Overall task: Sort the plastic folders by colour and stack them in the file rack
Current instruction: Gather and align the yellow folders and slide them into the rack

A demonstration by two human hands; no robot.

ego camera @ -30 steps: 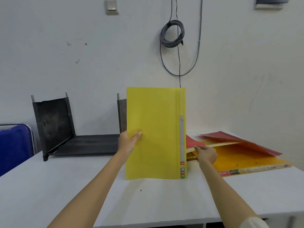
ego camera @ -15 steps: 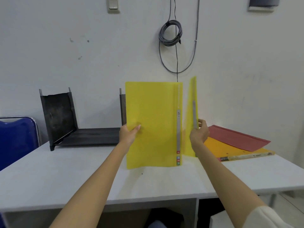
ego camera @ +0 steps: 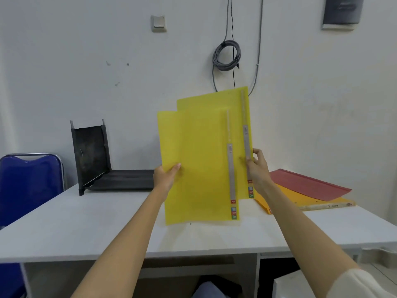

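While both hands are holding yellow folders upright over the table (ego camera: pixel 86 229), items are lying as follows, L to R. Blue chair (ego camera: pixel 30 181) is standing at far L, beside the table edge. Black rack (ego camera: pixel 94 160) is sitting on the table near the wall, one upright panel at its L end, flat base running R behind the L hand; no folders are showing in the visible part.

L hand (ego camera: pixel 166 179) is gripping the front yellow folder (ego camera: pixel 197 168) at its L edge, thumb on the front face, fingers hidden behind. Folder is standing near-vertical, bottom edge at or just above the tabletop; contact cannot be told. Grey spine strip w/ coloured labels is running down its R side.

R hand (ego camera: pixel 256 168) is pinching the rear yellow folder (ego camera: pixel 214 102) at its R spine edge, fingers curled round it. Rear folder is sitting behind the front one, offset up and R, tilted slightly, overlapping most of it.

R of the hands, orange folder (ego camera: pixel 287 197) is lying flat on the table w/ red folder (ego camera: pixel 309 183) resting on top, partly covering it. Coiled cable (ego camera: pixel 226 55) is hanging on the wall above; light switch (ego camera: pixel 159 23) is mounted to its L.
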